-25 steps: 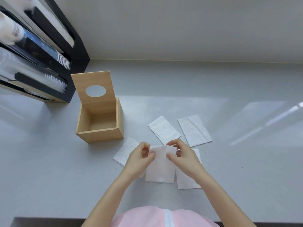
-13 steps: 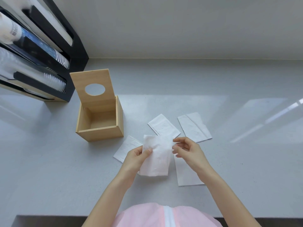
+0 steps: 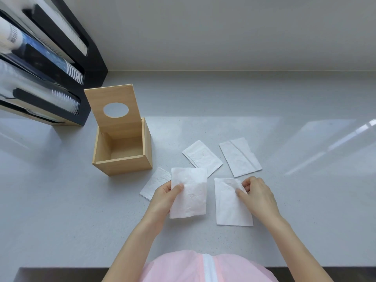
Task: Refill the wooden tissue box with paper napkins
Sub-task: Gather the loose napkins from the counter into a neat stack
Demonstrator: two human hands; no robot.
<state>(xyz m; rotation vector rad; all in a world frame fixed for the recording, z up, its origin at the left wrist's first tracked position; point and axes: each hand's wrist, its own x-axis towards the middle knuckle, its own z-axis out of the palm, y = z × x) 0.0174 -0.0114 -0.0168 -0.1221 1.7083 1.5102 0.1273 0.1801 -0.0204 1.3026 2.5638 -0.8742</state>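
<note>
Wooden tissue box (image 3: 122, 153) stood on the grey bench (image 3: 284, 119), its lid (image 3: 114, 110) with the round hole tipped up at the back and the inside empty. Five paper napkins were out in front of it. The left hand (image 3: 162, 198) held one napkin (image 3: 188, 192) lifted off the bench, thumb pressed against its left edge. The right hand (image 3: 257, 195) pinched the upper right corner of a second napkin (image 3: 232, 202), which lay flat. Three more napkins (image 3: 202, 156) rested loose nearby, one partly under the held sheet. Such sheets appeared light, soft and easily creased; an edge or corner pinch would likely be enough, and firm squeezing would probably crumple them. A black rack of cups (image 3: 40, 68) stood to the left of the box.
</note>
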